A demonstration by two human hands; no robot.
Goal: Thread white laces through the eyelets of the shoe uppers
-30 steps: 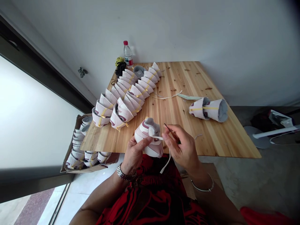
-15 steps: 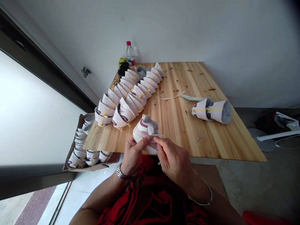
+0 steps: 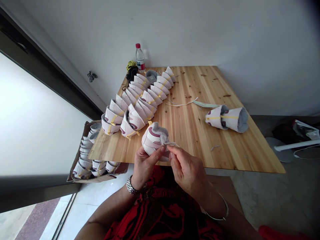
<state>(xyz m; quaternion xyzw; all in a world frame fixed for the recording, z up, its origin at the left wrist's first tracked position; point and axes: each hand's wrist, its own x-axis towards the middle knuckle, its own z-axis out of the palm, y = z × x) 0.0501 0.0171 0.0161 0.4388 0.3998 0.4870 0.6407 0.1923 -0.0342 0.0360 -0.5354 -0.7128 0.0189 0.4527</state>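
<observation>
A white and maroon shoe upper (image 3: pixel 153 139) is held over the near edge of the wooden table (image 3: pixel 195 133). My left hand (image 3: pixel 145 165) grips it from below, fingers wrapped round it. My right hand (image 3: pixel 186 168) pinches a thin white strip (image 3: pixel 171 144) against the upper's right side. I cannot see the thin tool in my right hand now.
Two long rows of nested shoe uppers with yellow bands (image 3: pixel 140 100) run along the table's left side. Two bundled uppers (image 3: pixel 227 118) lie at the right. Loose strips (image 3: pixel 190 102) lie mid-table. A water bottle (image 3: pixel 140 58) stands at the back. A cardboard box of uppers (image 3: pixel 91 156) sits below left.
My right hand moved left and in to the upper, drawing the dangling white strip up against it. The thin dark tool it held a second ago is no longer visible.
</observation>
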